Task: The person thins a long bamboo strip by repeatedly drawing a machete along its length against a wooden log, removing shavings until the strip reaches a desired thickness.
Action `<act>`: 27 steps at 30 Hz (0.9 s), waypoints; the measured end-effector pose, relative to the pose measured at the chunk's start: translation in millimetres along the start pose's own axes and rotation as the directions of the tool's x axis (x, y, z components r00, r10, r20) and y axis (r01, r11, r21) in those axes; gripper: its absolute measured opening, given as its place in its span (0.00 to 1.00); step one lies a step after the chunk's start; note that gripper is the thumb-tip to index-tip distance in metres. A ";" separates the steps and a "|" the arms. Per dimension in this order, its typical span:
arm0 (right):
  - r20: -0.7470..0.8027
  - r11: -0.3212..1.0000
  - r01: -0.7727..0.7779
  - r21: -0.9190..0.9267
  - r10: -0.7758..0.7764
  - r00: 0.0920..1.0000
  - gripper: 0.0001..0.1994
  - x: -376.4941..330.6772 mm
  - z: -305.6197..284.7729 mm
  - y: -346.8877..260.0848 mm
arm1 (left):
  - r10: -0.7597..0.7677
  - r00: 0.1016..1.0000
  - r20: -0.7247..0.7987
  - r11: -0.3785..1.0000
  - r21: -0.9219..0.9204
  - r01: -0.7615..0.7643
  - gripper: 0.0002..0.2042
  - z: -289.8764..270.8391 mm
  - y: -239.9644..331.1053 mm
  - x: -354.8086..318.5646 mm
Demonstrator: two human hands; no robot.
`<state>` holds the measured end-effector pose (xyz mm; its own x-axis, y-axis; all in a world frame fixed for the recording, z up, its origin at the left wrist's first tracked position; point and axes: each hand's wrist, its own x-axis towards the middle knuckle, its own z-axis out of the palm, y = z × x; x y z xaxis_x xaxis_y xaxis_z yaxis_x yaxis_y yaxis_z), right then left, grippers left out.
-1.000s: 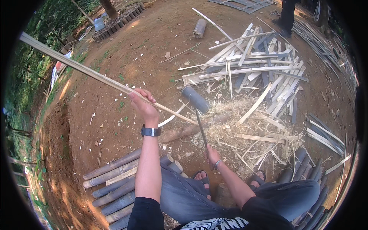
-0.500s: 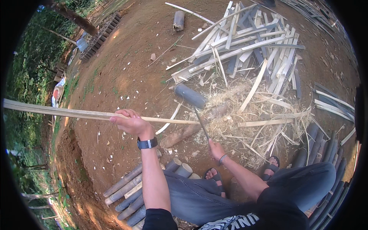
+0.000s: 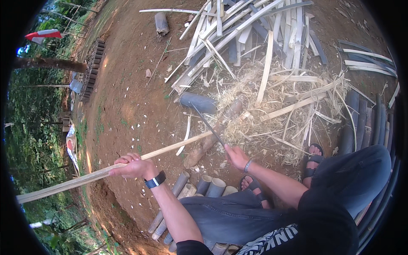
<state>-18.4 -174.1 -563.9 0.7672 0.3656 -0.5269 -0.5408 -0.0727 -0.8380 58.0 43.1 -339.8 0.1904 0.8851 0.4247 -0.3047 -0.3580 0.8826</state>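
My left hand [image 3: 129, 165] is closed around a long pale bamboo strip [image 3: 176, 145], which slants from the lower left up to the middle. My right hand [image 3: 236, 156] grips a long narrow dark-bladed knife [image 3: 208, 126], its blade pointing up and left. The blade crosses the strip's far end above a short brown log [image 3: 196, 154] lying on the ground; whether it touches the strip, I cannot tell. Just beyond lies a short dark bamboo section [image 3: 198, 103]. Curly pale shavings [image 3: 255, 123] cover the ground right of the blade.
A heap of split bamboo strips [image 3: 255, 29] lies at the far side. Bamboo poles [image 3: 358, 117] are laid out on the right, and cut bamboo lengths [image 3: 216, 186] lie by my legs. Another bamboo section [image 3: 161, 23] lies on the dirt at the far left.
My left hand has come down with the strip, which now slants up to the right instead of lying nearly level. The knife leans further left. The whole view has shifted.
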 end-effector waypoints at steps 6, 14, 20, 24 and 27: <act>-0.082 0.997 0.064 -0.051 -0.068 0.994 0.38 3.5 -6.6 51.9 | -0.024 1.000 -0.003 0.999 0.026 0.024 0.29 10.3 9.1 -11.5; 0.090 0.993 -0.078 0.088 0.071 0.993 0.37 7.4 -11.4 -7.0 | 0.022 0.998 -0.056 1.000 0.007 -0.021 0.30 -4.2 -0.4 1.5; 0.004 0.983 -0.185 -0.016 0.185 0.983 0.38 10.2 -7.6 55.6 | 0.000 1.000 -0.029 1.000 -0.007 0.000 0.30 2.5 0.3 -3.7; -0.003 0.966 -0.216 -0.141 0.218 0.976 0.38 18.3 -18.9 70.0 | 0.013 1.000 -0.026 1.000 -0.008 -0.014 0.30 -0.4 4.9 -3.7; 0.059 0.989 -0.129 0.072 0.125 0.990 0.39 10.7 -13.0 -5.5 | 0.008 0.998 -0.062 1.000 0.006 -0.007 0.30 -7.6 2.5 1.4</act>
<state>-2.7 -181.8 -566.8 0.6721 0.4074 -0.6183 -0.6589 -0.0519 -0.7505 50.4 45.8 -338.5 0.1299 0.8989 0.4184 -0.3002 -0.3665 0.8807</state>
